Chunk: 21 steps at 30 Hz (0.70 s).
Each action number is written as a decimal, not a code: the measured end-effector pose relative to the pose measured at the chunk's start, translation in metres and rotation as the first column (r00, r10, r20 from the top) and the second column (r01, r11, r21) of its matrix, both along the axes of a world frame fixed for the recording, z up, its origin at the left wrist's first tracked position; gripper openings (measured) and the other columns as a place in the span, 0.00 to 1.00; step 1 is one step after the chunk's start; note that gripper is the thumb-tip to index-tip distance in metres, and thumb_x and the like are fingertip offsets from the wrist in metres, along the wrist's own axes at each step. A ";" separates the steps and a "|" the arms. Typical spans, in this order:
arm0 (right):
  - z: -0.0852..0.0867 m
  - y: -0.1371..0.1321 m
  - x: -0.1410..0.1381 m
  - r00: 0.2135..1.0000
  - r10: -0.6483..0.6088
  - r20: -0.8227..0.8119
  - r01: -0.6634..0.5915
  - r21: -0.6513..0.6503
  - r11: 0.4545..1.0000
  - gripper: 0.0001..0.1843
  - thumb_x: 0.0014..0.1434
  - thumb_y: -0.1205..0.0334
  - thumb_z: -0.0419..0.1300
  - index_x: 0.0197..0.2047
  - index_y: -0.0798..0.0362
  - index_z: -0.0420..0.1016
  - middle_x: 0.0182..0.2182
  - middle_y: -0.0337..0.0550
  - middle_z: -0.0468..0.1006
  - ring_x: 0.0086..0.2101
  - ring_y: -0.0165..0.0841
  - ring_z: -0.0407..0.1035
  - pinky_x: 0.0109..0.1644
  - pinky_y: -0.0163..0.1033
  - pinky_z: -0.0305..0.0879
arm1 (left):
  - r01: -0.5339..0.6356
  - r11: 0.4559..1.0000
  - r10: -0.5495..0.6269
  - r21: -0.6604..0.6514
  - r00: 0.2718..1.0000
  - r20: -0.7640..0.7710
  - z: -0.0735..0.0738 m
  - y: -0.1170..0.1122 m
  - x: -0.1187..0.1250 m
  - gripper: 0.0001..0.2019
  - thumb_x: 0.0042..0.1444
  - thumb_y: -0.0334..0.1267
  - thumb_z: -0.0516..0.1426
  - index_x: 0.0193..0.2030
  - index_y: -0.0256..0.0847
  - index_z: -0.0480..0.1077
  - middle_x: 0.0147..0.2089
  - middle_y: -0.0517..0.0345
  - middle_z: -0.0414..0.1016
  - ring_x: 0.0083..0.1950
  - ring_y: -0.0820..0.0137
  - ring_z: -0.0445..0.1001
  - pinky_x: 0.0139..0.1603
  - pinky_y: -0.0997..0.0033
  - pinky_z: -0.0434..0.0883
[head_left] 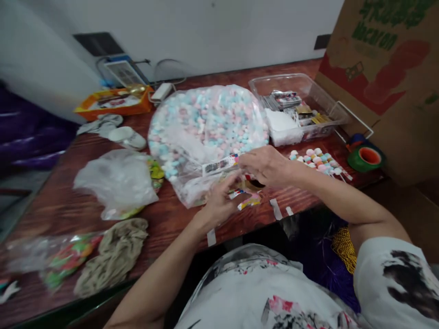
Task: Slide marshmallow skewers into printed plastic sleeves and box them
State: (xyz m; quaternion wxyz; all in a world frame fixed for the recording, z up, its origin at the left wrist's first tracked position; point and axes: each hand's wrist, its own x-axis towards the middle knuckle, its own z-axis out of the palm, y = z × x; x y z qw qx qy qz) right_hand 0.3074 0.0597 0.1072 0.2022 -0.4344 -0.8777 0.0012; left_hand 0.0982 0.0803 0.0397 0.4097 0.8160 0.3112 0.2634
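My right hand [265, 165] pinches one end of a thin printed strip [219, 165] that sticks out to the left over a big clear bag of pink, blue and white marshmallows [206, 125]. My left hand [222, 201] is curled just below it, fingers closed on small colourful printed packets [248, 199] lying at the table's front edge. Both hands meet in front of the bag's open mouth.
A row of marshmallow sticks [318, 161] lies right of my hands, beside green tape rolls [365, 157]. A clear plastic box [298, 107] of cards, a cardboard carton [384, 68], an orange box [115, 100], crumpled plastic bags [116, 180] and a cloth [115, 256] fill the wooden table [65, 205].
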 end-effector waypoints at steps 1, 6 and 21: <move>-0.004 0.000 -0.006 0.999 0.031 -0.040 -0.032 -0.024 0.999 0.07 0.60 0.70 0.49 0.38 0.52 0.67 0.28 0.39 0.72 0.29 0.30 0.64 0.35 0.35 0.53 | 0.046 0.989 -0.041 -0.143 0.998 0.038 -0.004 -0.002 -0.003 0.24 0.50 0.46 0.66 0.51 0.36 0.74 0.43 0.50 0.80 0.44 0.63 0.77 0.48 0.64 0.74; -0.025 0.005 -0.035 0.955 0.126 -0.268 -0.168 -0.138 0.976 0.10 0.60 0.71 0.47 0.35 0.52 0.69 0.27 0.38 0.72 0.29 0.29 0.64 0.36 0.35 0.56 | 0.115 0.828 0.003 -0.549 0.978 0.210 -0.027 -0.020 -0.024 0.19 0.44 0.42 0.69 0.41 0.35 0.76 0.39 0.55 0.80 0.41 0.65 0.77 0.46 0.66 0.74; -0.020 -0.016 -0.070 0.983 0.122 0.138 -0.124 0.004 0.992 0.13 0.57 0.69 0.58 0.43 0.44 0.77 0.58 0.46 0.68 0.56 0.48 0.57 0.54 0.55 0.52 | 0.111 0.628 0.270 -0.770 0.897 0.349 -0.057 -0.039 -0.062 0.19 0.43 0.42 0.70 0.39 0.32 0.76 0.34 0.54 0.78 0.34 0.69 0.76 0.33 0.72 0.74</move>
